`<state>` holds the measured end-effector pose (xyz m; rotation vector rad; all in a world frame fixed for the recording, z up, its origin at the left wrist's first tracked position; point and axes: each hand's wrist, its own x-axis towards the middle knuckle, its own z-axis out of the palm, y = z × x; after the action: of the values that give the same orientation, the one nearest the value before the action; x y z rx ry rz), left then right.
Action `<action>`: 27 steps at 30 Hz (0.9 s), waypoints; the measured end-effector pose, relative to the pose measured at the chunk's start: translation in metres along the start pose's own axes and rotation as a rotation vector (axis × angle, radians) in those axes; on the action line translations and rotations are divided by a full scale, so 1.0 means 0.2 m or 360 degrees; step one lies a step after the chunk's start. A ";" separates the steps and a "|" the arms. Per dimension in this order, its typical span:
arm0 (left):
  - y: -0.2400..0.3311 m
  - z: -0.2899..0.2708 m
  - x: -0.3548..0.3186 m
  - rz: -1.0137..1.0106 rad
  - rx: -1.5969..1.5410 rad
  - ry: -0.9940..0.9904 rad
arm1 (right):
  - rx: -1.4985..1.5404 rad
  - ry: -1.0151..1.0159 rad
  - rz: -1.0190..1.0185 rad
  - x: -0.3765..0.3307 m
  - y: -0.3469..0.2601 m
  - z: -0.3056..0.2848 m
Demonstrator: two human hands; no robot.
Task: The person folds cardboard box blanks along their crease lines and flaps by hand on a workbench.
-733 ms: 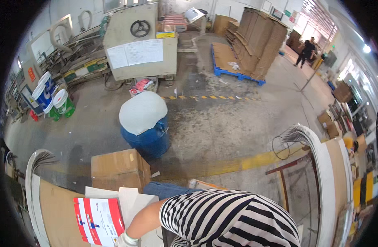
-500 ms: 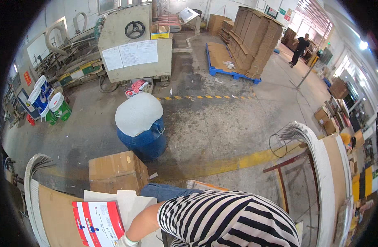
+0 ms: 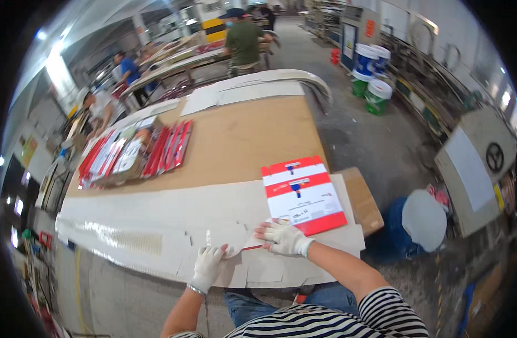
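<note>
My left hand (image 3: 207, 268), in a white glove with bare fingertips, pinches the curled edge of a white card sheet (image 3: 234, 239) near the table's front edge. To its right, my right hand (image 3: 286, 239), gloved the same way, lies flat with fingers spread on the white sheets. Between the hands a thin red strip shows; what it belongs to is hidden. Just beyond my right hand lies a stack of red-and-white printed card sleeves (image 3: 304, 197), close to its wrist.
A pile of red-and-white printed packages (image 3: 137, 152) sits at the left of the brown tabletop (image 3: 241, 135). Right of the table stand a cardboard box (image 3: 357, 200) and a blue barrel (image 3: 399, 225). Several people work at far tables. Paint buckets (image 3: 376, 96) stand beyond.
My view has swung left from the floor and machine to the table. Both hands are now over the white sheets; before, only one gloved hand showed, beside the red-and-white sleeves.
</note>
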<state>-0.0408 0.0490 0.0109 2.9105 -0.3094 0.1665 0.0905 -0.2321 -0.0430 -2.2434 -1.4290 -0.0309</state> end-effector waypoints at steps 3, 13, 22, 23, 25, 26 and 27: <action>-0.08 -0.03 -0.05 -0.0147 -0.0263 -0.0104 | 0.0075 -0.0096 -0.0040 0.04 -0.07 0.02; 0.00 0.06 0.11 -0.0816 0.0253 0.0032 | 0.0094 -0.0210 0.0004 0.00 -0.07 -0.04; 0.12 0.13 -0.09 -0.1100 -0.0380 0.0844 | 0.0055 -0.0192 -0.0025 0.03 -0.08 -0.03; 0.14 0.14 -0.11 -0.1142 -0.0226 0.0954 | 0.0051 -0.0180 -0.0027 0.03 -0.08 -0.03; 0.19 0.16 -0.12 -0.1192 -0.0064 0.1055 | 0.0055 -0.0174 -0.0032 0.03 -0.07 -0.03; 0.21 0.17 -0.12 -0.1316 -0.0447 0.1139 | 0.0064 -0.0170 -0.0029 0.03 -0.06 -0.02; 0.23 0.17 -0.12 -0.1430 -0.0837 0.1217 | 0.0072 -0.0165 -0.0025 0.03 -0.05 -0.02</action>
<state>-0.0710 0.0017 -0.0169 2.0024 0.8984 0.8328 0.0848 -0.2245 -0.0340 -2.2257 -1.4861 0.1129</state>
